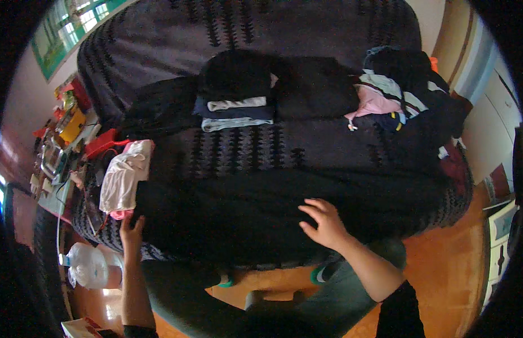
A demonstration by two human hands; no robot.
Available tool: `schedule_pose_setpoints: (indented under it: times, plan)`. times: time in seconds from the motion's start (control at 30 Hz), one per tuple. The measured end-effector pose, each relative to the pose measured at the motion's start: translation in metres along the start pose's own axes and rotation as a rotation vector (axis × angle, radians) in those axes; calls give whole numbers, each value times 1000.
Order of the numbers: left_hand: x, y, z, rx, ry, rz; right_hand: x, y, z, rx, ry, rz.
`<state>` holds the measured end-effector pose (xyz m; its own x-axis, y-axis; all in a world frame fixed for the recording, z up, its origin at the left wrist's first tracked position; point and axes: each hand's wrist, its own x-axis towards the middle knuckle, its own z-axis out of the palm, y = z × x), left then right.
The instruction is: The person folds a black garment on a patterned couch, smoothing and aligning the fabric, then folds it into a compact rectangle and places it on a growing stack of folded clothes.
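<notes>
A black garment (244,211) lies spread across the near side of a bed with a dark patterned cover (320,145). My right hand (327,224) is over its middle, fingers apart and holding nothing; whether the fingertips touch the cloth is unclear. At the garment's left end is my left hand (131,234), thumb and fingers apart, just below a folded white satiny cloth (122,181) with pink edges. Farther back stands a stack of folded clothes (238,112), topped by a black piece. Another dark folded garment (316,88) lies right beside it.
A loose heap of clothes (382,99), with pink, white and black pieces, sits at the back right. Left of the bed, a cluttered side table (67,186) holds several items. A large clear plastic bottle (90,266) stands on the floor. White drawers (500,249) are at right.
</notes>
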<state>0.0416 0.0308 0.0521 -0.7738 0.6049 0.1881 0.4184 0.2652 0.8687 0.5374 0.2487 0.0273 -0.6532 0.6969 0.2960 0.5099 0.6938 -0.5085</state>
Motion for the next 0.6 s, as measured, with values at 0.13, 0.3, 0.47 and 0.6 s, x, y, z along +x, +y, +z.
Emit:
schedule_pose_setpoints:
  times: [0.13,0.3,0.47,0.6]
  plan:
    - [8,1,-34,227,88,158,-7,1,0,-79,-138,-48]
    - [23,-70,-66,203,120,230,-3,1,-6,90,-180,-77]
    - [18,-104,-48,323,308,206,12,20,-36,211,-30,185]
    - [2,-73,-32,655,343,-36,33,61,-59,151,337,316]
